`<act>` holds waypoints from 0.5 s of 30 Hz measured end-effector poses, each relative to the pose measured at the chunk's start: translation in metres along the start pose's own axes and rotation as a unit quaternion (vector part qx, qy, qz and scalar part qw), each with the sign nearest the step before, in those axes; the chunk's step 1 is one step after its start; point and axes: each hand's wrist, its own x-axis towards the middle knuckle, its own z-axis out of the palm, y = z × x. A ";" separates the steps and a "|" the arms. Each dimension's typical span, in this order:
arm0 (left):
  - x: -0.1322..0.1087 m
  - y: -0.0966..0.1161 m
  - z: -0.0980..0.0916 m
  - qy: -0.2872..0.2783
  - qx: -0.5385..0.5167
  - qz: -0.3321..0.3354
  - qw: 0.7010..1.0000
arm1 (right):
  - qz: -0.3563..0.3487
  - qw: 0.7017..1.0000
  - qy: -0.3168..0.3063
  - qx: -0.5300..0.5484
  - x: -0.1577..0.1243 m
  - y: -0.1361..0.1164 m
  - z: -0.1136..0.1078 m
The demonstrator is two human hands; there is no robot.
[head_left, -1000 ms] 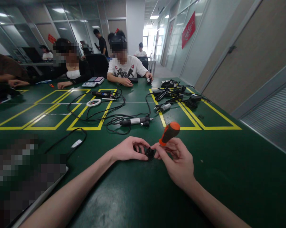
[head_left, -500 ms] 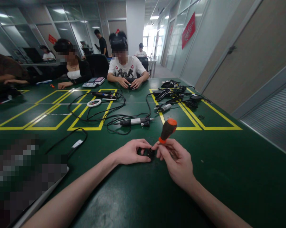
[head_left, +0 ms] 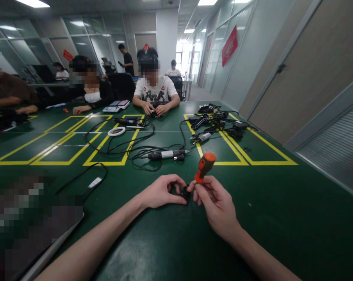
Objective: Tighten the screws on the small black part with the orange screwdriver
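Observation:
Between thumb and fingers, my left hand (head_left: 166, 190) grips a small black part (head_left: 185, 192) just above the green table (head_left: 153, 238). Its exact kind is too small to make out. My right hand (head_left: 216, 201) is closed around the lower end of a screwdriver (head_left: 205, 167) with an orange and dark grey handle. The handle points up and leans slightly right. Its shaft is mostly hidden by my right fingers, which are close beside the black part; I cannot tell whether the tip touches it.
Ahead lies a grey and black electric screwdriver (head_left: 164, 154) with a coiled cable. A white ring (head_left: 116, 131) is farther left, and tangled black cables and tools (head_left: 214, 121) are at back right. A person (head_left: 155, 91) sits opposite. A dark, partly blurred object (head_left: 56, 222) occupies the near left.
The camera view has tilted up slightly. The screwdriver handle stands a little lower and tilts more to the right. Both hands keep their hold.

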 end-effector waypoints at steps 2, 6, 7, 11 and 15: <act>0.000 -0.001 0.000 -0.001 0.002 0.002 1.000 | -0.001 1.000 0.009 -0.012 0.000 0.000 0.001; 0.000 -0.001 0.000 0.003 0.025 0.007 1.000 | 0.002 0.999 0.027 -0.018 0.001 0.000 0.002; 0.000 -0.001 0.000 0.004 0.030 0.007 1.000 | 0.005 0.999 0.030 -0.016 0.001 0.000 0.002; -0.001 -0.002 0.000 0.012 0.048 0.009 0.999 | 0.000 0.999 0.038 -0.019 0.004 0.001 0.001; 0.000 -0.004 0.000 0.015 0.041 0.015 0.999 | -0.016 0.999 0.026 -0.017 0.006 0.000 0.002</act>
